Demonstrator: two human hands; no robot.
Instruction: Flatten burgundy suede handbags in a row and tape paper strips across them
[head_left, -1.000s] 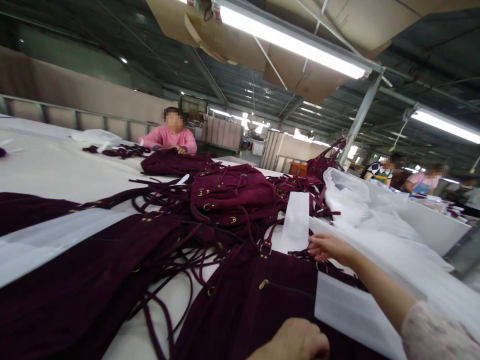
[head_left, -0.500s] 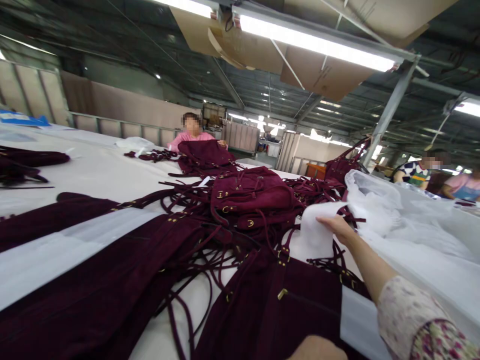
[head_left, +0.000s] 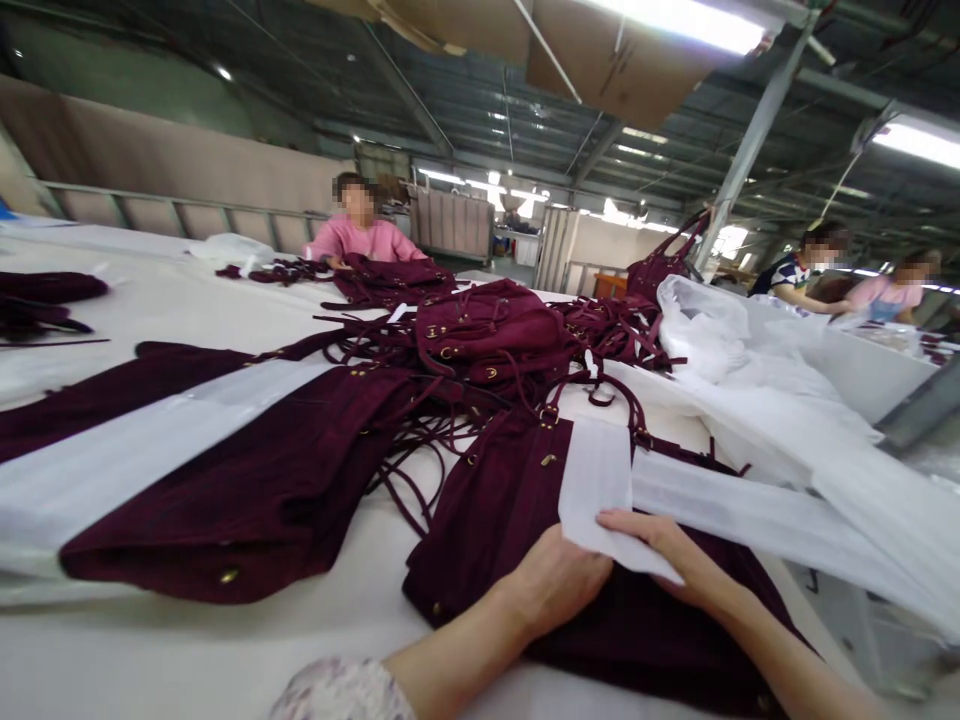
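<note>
A burgundy bag (head_left: 480, 490) with brass fittings lies flat in front of me, its handles pointing away. Over its front hangs a thin white wrapping sheet (head_left: 598, 465). My right hand (head_left: 667, 555) is closed on the sheet's lower right edge, thumb on top. Beside it, my left hand (head_left: 559, 580) is closed at the sheet's lower left corner, its fingertips partly hidden beneath. A second white strip (head_left: 720, 485) runs from the bag off to the right. To the left lies another burgundy bag (head_left: 300, 470) with a white strip (head_left: 172, 430) across it.
More burgundy bags (head_left: 487, 330) and loose straps are heaped mid-table. Clear plastic and white sheeting (head_left: 750, 350) lie at the right. A person in pink (head_left: 364, 238) handles a bag across the table; two others are at the far right. A metal post (head_left: 757, 140) rises behind.
My right hand has brought the white sheet from beyond the handles back over the bag's front. My left hand has come further into view and meets the sheet's edge.
</note>
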